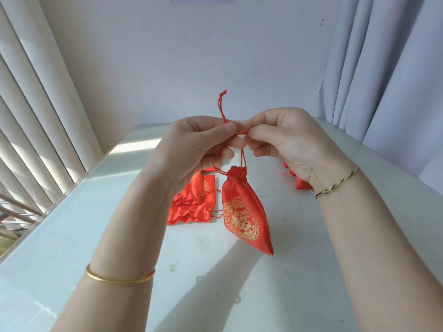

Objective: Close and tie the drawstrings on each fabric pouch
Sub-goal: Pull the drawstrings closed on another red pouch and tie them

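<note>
A red satin pouch (244, 212) with a gold pattern hangs in the air above the white table (96, 236), its mouth gathered shut. It dangles from its red drawstrings (242, 161). My left hand (191, 144) pinches one cord, whose knotted end (222, 101) sticks up above the thumb. My right hand (287, 144) pinches the other cord close beside it, with a short loop of string stretched between the two sets of fingertips. A pile of flat red pouches (191, 202) lies on the table behind my left forearm.
More red pouches (300, 182) lie on the table behind my right wrist, mostly hidden. Vertical blinds (36, 116) run along the table's left edge. Grey curtains (383, 68) hang at the right. A white wall (191, 56) stands behind the table.
</note>
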A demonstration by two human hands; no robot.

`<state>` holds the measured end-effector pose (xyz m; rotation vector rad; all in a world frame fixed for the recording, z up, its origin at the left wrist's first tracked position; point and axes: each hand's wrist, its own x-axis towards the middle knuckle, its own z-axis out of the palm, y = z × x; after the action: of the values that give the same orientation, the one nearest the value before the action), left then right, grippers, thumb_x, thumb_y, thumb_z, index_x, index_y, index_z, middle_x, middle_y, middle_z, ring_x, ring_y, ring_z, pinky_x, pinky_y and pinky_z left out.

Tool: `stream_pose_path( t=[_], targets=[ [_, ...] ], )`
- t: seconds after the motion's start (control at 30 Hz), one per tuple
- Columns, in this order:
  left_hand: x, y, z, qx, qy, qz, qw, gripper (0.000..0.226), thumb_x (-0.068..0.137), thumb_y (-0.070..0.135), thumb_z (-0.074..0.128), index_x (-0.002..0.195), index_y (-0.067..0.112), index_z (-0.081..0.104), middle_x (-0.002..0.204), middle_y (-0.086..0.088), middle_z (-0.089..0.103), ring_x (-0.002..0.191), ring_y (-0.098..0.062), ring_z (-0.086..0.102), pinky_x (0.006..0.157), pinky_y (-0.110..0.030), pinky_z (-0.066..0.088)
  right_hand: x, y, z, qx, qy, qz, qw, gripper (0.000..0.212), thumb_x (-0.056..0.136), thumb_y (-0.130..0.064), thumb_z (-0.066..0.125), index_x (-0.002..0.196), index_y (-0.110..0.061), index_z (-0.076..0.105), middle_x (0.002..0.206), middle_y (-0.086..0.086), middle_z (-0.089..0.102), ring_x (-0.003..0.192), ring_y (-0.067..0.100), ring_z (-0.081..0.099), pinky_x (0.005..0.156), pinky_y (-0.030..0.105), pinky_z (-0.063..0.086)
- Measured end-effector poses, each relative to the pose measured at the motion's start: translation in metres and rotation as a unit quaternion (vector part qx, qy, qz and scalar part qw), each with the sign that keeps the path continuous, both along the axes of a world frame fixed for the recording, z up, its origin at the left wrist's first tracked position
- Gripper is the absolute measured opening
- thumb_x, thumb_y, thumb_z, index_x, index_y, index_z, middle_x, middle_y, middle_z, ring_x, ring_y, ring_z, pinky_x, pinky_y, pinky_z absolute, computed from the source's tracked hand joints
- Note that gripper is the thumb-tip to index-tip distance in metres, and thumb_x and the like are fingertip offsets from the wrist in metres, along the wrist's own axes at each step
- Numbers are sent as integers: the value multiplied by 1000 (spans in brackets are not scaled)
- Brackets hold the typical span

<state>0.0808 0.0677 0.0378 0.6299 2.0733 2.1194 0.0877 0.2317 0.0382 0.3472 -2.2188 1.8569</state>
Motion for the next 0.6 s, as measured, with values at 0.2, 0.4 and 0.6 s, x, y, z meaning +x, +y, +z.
stream_pose_path(
  t=[0.2, 0.4, 0.6],
  targets=[
    [-4, -1, -3, 55, -30, 15, 998, 12, 85, 0, 59, 92, 3, 68, 70, -3, 72, 58, -7, 63, 54, -14, 52, 7, 8, 8, 42, 3, 15, 999, 27, 80, 6, 52, 66, -12, 66, 53, -2, 64, 50, 5, 55, 49, 16, 47],
    [-1, -3, -2, -75, 100, 30, 992, 24, 79, -9, 64, 85, 14, 71, 77, -4, 72, 68, -14, 65, 68, -23, 56, 4, 12, 1, 56, -39, 49, 996, 20, 84, 1, 52, 76, -12, 66, 70, 5, 66, 62, 12, 58, 53, 21, 46],
    [5, 4, 1, -247, 327, 87, 908, 39, 81, -6, 63, 93, 31, 66, 85, 10, 67, 80, -4, 64, 77, -21, 53, -12, 2, -14, -19, -37, 83, 996, 21, 94, -3, 42, 99, -7, 62, 89, 11, 64, 64, 22, 61, 69, 34, 49]
  ],
)
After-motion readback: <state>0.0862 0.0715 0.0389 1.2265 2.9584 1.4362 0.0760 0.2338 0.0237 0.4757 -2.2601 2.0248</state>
